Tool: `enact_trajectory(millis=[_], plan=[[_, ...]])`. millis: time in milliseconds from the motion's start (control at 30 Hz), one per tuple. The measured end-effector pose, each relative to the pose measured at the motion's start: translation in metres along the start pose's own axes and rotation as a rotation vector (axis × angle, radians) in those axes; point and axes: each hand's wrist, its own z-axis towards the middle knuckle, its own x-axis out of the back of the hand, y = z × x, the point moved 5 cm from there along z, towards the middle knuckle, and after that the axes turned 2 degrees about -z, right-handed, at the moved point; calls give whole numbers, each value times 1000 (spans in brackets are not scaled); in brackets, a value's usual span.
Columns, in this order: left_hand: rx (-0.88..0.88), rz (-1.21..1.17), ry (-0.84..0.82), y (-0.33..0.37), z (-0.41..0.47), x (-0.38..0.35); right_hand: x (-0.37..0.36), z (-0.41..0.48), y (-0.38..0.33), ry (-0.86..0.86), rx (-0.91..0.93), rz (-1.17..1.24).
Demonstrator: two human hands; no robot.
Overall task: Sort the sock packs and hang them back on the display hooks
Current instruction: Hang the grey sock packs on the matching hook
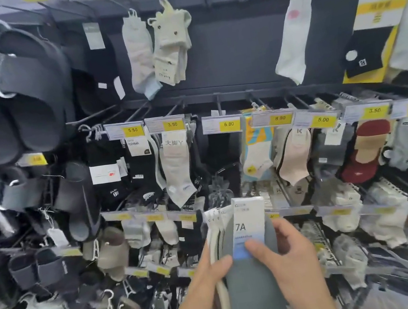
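left hand [205,287]: fingers curled round a stack of sock packs [217,235], held low centre in front of the display hooks [219,104]. right hand [292,260]: pinches the front grey pack [254,290], thumb on its white "7a" label [248,222].

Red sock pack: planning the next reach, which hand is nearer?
Right. The right hand sits below-left of the red sock pack; the left hand is farther left, beyond the held grey pack.
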Motion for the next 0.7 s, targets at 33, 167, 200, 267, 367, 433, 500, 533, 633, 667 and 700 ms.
enact_trajectory(millis=[33,167,200,267,367,433,500,533,633,667,700], plan=[[38,-45,0,-1,6,3,-2,8,1,-26,-15,42],[103,-181,-4,1,32,10,-5,44,10,-85,-50,186],[103,-191,14,3,40,12,-5,54,12,-96,-50,206],[102,-209,62,9,59,14,-6,74,18,-121,-47,210],[55,-155,163,15,93,17,-4,102,30,-138,-33,138],[24,-105,223,16,117,19,-2,120,39,-154,-2,34],[25,-80,260,13,138,21,0,139,46,-163,28,-75],[28,-73,281,12,148,23,1,148,50,-156,36,-108],[23,-57,334,9,177,30,3,175,62,-127,18,-128],[28,-59,350,9,186,33,2,183,65,-124,2,-124],[38,-64,358,8,193,36,1,190,68,-125,-13,-113]])
